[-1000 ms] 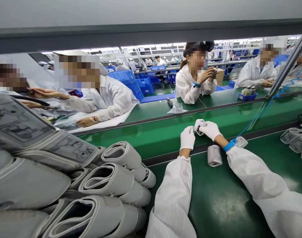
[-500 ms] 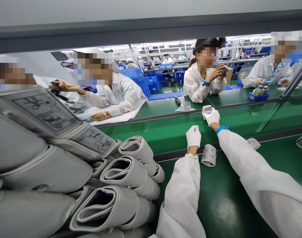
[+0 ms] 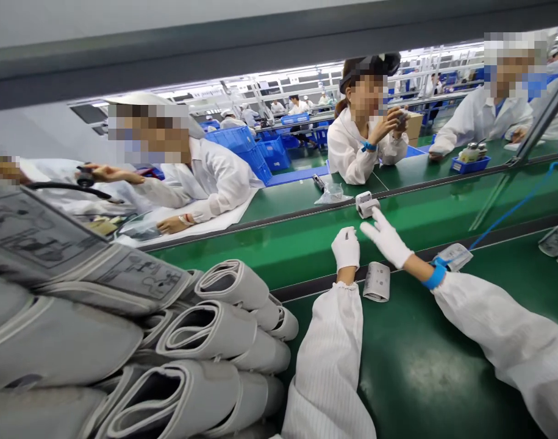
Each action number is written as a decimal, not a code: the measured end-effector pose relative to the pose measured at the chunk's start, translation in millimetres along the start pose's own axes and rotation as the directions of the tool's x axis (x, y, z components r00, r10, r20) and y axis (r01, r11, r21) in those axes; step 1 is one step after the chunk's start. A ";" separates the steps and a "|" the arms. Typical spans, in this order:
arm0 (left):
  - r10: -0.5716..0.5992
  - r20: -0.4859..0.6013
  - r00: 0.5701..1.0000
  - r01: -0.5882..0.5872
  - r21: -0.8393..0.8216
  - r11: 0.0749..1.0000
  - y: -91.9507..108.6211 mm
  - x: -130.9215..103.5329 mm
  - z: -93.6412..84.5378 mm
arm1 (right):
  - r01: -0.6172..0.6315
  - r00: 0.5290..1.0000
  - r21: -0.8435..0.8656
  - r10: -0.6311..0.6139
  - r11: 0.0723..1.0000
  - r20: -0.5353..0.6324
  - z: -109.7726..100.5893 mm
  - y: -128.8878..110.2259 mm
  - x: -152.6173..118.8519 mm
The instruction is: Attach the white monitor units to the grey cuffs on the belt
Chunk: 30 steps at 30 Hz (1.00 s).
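Observation:
My right hand point(image 3: 387, 239), in a white glove with a blue wrist strap behind it, has its fingers stretched and apart. Its fingertips are at a small white-and-grey device with a rolled band point(image 3: 366, 205), on the far edge of the green conveyor belt; whether they still touch it I cannot tell. My left hand point(image 3: 346, 249), gloved too, is curled closed above the near belt edge, and anything inside is hidden. Just beside its wrist, a printed grey rolled cuff point(image 3: 376, 281) lies on the green bench. Another rolled cuff point(image 3: 456, 256) lies behind my right wrist.
Grey rolled cuffs point(image 3: 208, 332) are piled high at the left. More cuffs point(image 3: 555, 239) lie at the right edge. Across the belt point(image 3: 301, 244), co-workers sit at a bench with a plastic bag point(image 3: 332, 193) and a blue tray point(image 3: 471, 163). A blue cord point(image 3: 516, 210) stretches to the right.
My right hand has let go of the device, opened its fingers and drawn back toward me. My left hand stays curled. The view has shifted slightly.

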<state>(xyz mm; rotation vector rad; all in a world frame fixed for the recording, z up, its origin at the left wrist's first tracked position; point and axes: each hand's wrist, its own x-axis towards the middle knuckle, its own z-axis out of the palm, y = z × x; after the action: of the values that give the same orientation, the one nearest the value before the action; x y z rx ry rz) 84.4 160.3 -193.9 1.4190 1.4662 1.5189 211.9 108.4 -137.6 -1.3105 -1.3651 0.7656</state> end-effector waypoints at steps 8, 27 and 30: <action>-0.010 -0.009 1.000 0.009 -0.037 0.999 2.3 -1.2 -4.3 | 0.476 0.811 -0.386 -0.224 0.790 0.541 -27.9 -6.0 -143.7; 0.292 0.166 0.942 -0.252 -0.229 0.940 44.3 -121.1 34.8 | -0.085 0.973 0.676 0.207 0.732 -0.103 -11.6 51.4 -98.6; 0.270 0.194 0.943 -0.215 -0.266 0.940 45.3 -114.7 31.5 | -0.089 0.977 0.661 0.193 0.745 -0.086 -11.0 50.6 -99.0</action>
<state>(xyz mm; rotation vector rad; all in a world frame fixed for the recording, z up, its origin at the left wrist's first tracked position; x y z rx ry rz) 154.8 54.4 -189.3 1.6076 0.9599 1.5594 222.6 21.2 -206.6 -0.8796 -0.7566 1.1048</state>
